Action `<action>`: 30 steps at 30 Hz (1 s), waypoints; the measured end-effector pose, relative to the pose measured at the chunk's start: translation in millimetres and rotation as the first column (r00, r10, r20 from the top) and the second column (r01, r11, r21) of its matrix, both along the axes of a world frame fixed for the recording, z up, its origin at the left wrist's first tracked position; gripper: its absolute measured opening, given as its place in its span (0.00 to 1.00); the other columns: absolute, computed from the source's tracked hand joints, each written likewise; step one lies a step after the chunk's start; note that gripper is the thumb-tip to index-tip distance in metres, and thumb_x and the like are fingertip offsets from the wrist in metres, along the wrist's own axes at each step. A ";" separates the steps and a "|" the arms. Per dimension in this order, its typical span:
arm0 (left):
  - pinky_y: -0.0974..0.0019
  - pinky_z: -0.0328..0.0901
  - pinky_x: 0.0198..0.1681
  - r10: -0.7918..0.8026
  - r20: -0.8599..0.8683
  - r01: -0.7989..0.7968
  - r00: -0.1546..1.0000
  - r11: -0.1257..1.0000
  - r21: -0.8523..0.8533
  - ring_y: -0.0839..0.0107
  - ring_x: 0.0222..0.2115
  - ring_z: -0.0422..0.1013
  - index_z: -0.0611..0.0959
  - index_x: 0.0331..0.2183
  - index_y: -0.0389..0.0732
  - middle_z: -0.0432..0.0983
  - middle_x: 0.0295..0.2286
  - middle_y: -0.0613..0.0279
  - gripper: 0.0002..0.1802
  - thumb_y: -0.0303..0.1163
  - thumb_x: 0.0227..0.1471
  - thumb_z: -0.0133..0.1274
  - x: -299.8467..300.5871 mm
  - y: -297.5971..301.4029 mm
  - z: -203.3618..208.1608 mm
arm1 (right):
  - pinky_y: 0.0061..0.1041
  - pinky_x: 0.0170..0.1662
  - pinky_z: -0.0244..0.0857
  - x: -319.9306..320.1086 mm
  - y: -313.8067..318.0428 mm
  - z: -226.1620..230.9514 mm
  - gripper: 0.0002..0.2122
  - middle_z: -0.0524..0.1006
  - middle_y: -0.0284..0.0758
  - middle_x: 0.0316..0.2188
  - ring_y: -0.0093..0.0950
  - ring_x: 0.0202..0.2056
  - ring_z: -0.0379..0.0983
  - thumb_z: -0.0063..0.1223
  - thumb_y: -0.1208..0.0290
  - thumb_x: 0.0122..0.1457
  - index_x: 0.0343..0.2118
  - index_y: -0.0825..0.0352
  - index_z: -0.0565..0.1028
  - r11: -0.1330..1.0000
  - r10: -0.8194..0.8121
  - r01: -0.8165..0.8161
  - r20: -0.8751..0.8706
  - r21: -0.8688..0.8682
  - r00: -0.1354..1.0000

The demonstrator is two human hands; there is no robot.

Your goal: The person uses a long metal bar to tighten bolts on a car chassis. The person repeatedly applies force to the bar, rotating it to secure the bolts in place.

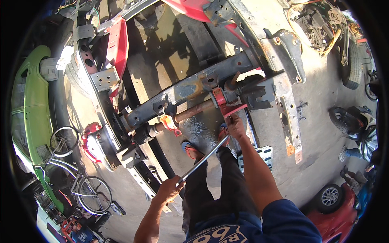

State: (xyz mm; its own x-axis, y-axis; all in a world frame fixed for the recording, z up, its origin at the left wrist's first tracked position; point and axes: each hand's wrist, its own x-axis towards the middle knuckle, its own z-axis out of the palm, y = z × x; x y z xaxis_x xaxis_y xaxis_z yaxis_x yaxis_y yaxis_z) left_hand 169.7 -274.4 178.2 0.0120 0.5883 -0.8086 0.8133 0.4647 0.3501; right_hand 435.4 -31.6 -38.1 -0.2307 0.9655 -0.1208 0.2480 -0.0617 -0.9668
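Observation:
A long silvery metal bar [205, 158] slants between my hands, over my legs. Its near end is in my closed left hand [170, 189]. My right hand [236, 126] is closed around its far end, right below a red bracket [219, 101]; the fingertips and the bar's tip are partly hidden there. That bracket clamps a rusty steering rack tube [195, 111], which runs along a dark crossmember [184, 90]. A second, orange-red bracket [171, 123] sits on the tube further left, beside a black ribbed rubber boot [145, 133].
Vehicle frame rails [97, 107] surround me, with red braces [117, 42]. A bicycle [87, 188] and a green car body [34, 101] stand left. At right are a perforated rail end [285, 121], a loose tyre [351, 69], a motorcycle [360, 127] and a red car [334, 216].

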 end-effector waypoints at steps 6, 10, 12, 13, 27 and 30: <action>0.47 0.68 0.28 -0.118 0.017 0.119 0.993 0.979 -0.165 0.46 0.23 0.75 0.75 0.36 0.38 0.75 0.18 0.49 0.18 0.45 0.63 0.47 41.7 105.1 135.3 | 0.21 0.22 0.60 -0.6 8.6 4.0 0.09 0.76 0.30 0.23 0.19 0.19 0.68 0.53 0.67 0.64 0.43 0.65 0.77 0.788 -0.098 0.000 -0.125 -0.616 0.987; 0.48 0.71 0.28 -0.285 -0.020 0.282 0.958 0.954 -0.105 0.48 0.22 0.77 0.74 0.36 0.35 0.77 0.18 0.49 0.17 0.42 0.62 0.47 70.7 163.3 176.8 | 0.21 0.16 0.56 -1.0 16.3 2.7 0.07 0.71 0.26 0.16 0.17 0.13 0.63 0.54 0.67 0.63 0.38 0.64 0.77 0.681 -0.211 0.006 -0.188 -0.733 0.959; 0.50 0.73 0.28 -0.328 -0.033 0.328 0.944 0.945 0.003 0.48 0.23 0.78 0.74 0.35 0.34 0.78 0.18 0.48 0.17 0.41 0.61 0.48 75.8 172.3 180.4 | 0.22 0.18 0.58 -2.0 16.9 -5.4 0.06 0.73 0.27 0.19 0.18 0.15 0.66 0.55 0.68 0.62 0.39 0.64 0.77 0.694 -0.195 0.041 -0.133 -0.719 0.972; 0.49 0.73 0.29 -0.356 -0.078 0.354 0.931 0.935 -0.037 0.48 0.23 0.78 0.74 0.35 0.34 0.78 0.19 0.47 0.18 0.42 0.60 0.49 72.0 172.1 175.5 | 0.22 0.19 0.59 -3.7 16.0 -11.6 0.06 0.74 0.28 0.20 0.19 0.16 0.67 0.55 0.68 0.62 0.39 0.64 0.77 0.716 -0.164 0.040 -0.112 -0.697 0.980; 0.48 0.72 0.39 -0.318 -0.233 0.297 0.919 0.947 -0.121 0.48 0.35 0.78 0.80 0.37 0.42 0.80 0.30 0.46 0.12 0.35 0.49 0.51 -44.9 122.3 -17.9 | 0.29 0.33 0.70 -15.1 4.4 -52.4 0.09 0.81 0.28 0.31 0.27 0.29 0.76 0.54 0.68 0.61 0.40 0.67 0.79 0.985 -0.159 0.142 -0.198 -0.100 0.967; 0.49 0.73 0.39 -0.298 -0.151 0.273 0.943 0.948 -0.165 0.48 0.35 0.78 0.82 0.36 0.42 0.80 0.30 0.47 0.11 0.35 0.49 0.52 -45.6 126.4 -18.0 | 0.23 0.30 0.69 -2.0 4.5 -38.4 0.14 0.79 0.28 0.32 0.18 0.27 0.73 0.57 0.61 0.62 0.43 0.67 0.78 0.851 -0.161 0.042 -0.183 -0.523 0.970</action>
